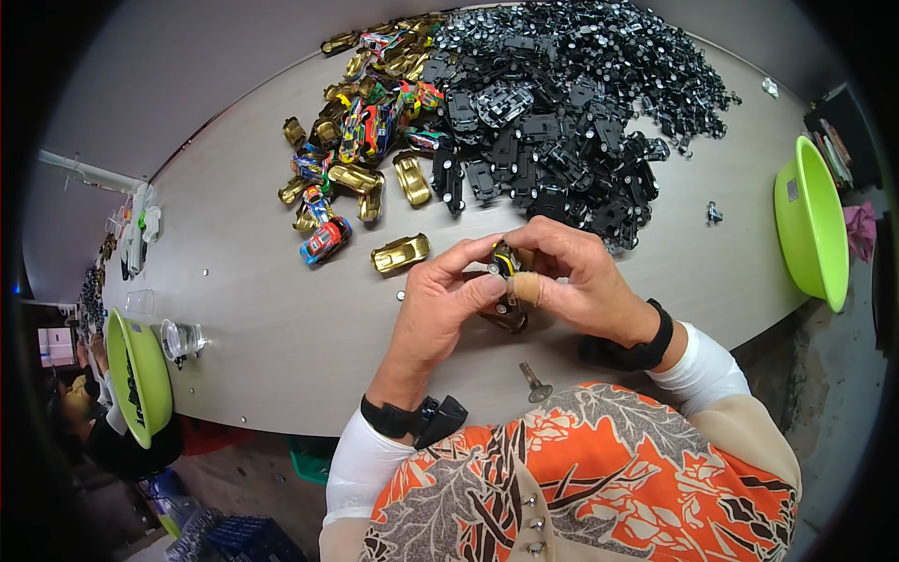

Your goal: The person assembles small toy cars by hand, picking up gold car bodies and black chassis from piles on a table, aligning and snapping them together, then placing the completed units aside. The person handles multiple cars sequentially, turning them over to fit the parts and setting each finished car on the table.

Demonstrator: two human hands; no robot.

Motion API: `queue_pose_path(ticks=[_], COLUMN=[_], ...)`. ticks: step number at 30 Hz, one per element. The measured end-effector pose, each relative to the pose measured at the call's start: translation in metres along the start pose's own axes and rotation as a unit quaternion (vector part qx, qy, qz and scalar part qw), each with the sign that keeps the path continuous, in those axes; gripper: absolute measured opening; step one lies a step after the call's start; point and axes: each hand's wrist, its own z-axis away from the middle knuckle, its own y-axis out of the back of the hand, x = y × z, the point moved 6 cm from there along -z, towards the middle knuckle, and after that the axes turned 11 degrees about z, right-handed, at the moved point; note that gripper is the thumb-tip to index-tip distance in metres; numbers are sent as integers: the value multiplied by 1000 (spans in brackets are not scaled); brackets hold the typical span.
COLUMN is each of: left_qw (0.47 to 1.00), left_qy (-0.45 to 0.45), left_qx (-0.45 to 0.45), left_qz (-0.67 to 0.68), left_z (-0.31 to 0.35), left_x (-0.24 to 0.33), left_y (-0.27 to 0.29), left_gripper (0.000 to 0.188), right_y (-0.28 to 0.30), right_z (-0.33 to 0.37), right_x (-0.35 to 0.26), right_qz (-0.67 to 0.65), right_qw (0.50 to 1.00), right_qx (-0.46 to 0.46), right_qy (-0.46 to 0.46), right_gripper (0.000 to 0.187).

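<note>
A small toy car (pixel 507 260), dark with yellow markings, is gripped between my two hands over the near middle of the table. My left hand (pixel 442 295) pinches it from the left with thumb and fingers. My right hand (pixel 582 281) closes on it from the other side, a tan wrap around its thumb. Under the fingers, another brownish-gold car shell (pixel 510 321) partly shows. Left of my hands lies a gold car shell (pixel 400 253). A metal bolt-like piece (pixel 536 383) rests near the table's front edge.
Black car chassis (pixel 571 159) and small wheel parts (pixel 618 56) form a large heap at the back. Gold and coloured car shells (pixel 370 131) lie heaped to its left. Green basins (pixel 813 225) flank the table. A clear cup (pixel 183 338) stands left.
</note>
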Motion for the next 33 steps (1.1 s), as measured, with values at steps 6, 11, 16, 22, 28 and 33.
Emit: queue_pose_path(ticks=[6,11,16,22,28,33], left_qw=[991,995,997,996,991,985], left_qy=[53,41,4,-49,46,46], left_qx=[2,34,-3,34,5,-17], left_qz=[125,90,78,-63,129,167], left_z=[-1,-1,1,1,0,-1], left_x=[4,-1,5,11,3,2], left_y=[-7,0,-9,-7,0,2], left_gripper=[35,27,33,34,39,46], right_y=[8,-4,10,-3,-4,-4], right_z=[-3,0,-4,2,3,2], right_x=[-26,-29,-10,8,23,23], right_qz=[138,254,87,-79,-319,-375], right_qw=[978,933,990,995,928,909], right_qx=[20,-19,16,-27,-42,-43], right_qy=[153,255,109,-49,-190,-175], right_gripper=[32,30,24,22,33,37])
